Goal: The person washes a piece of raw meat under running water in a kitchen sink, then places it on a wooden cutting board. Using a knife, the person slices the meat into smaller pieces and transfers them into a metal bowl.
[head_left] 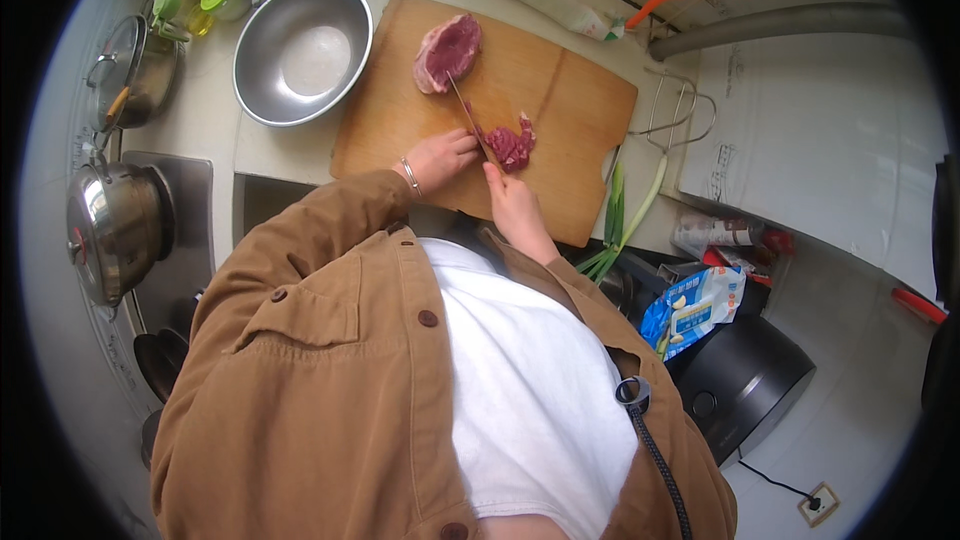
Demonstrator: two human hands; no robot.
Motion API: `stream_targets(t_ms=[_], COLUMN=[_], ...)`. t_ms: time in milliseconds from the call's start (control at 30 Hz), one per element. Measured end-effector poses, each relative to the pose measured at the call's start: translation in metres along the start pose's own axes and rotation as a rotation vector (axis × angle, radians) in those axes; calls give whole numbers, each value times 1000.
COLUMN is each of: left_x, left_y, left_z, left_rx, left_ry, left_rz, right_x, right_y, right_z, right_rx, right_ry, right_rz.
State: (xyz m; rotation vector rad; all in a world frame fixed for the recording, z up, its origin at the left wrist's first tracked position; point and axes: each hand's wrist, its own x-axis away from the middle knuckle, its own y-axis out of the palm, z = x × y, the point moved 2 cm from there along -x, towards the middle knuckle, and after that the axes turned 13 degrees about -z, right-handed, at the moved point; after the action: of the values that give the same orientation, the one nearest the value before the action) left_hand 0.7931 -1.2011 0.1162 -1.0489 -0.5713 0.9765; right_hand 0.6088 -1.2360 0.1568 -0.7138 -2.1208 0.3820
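On the wooden cutting board [570,120], my right hand [516,210] grips the handle of a kitchen knife [466,106], its blade seen nearly edge-on. My left hand [448,159], with a bracelet at the wrist, rests on the board just left of the blade; its fingertips touch or nearly touch a small strip of raw meat, partly hidden. A pile of cut raw red meat [511,146] lies right of the knife. Farther back is a large piece of raw meat [448,54] with a pale fatty edge, close to the knife's tip.
A steel bowl [304,52] stands left of the board. Lidded pots [112,229] are at the far left. Scallions [616,217] and a wire rack [679,109] lie at the right. A green-and-white package [555,0] is behind, a blue bag [690,311] and black appliance [742,390] at lower right.
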Motion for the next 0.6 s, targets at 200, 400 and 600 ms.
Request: stream_targets(t_ms=[200,400,600], left_x=[8,9,8], left_y=[-2,10,2], left_z=[4,-2,-1], left_rx=[50,49,41], left_ry=[-35,-57,-8], left_rz=[98,54,80], right_x=[68,76,10], right_y=[-11,-10,5], right_z=[47,25,-15], right_rx=[-24,25,31], right_ry=[218,217,84], right_rz=[-48,-79,-19])
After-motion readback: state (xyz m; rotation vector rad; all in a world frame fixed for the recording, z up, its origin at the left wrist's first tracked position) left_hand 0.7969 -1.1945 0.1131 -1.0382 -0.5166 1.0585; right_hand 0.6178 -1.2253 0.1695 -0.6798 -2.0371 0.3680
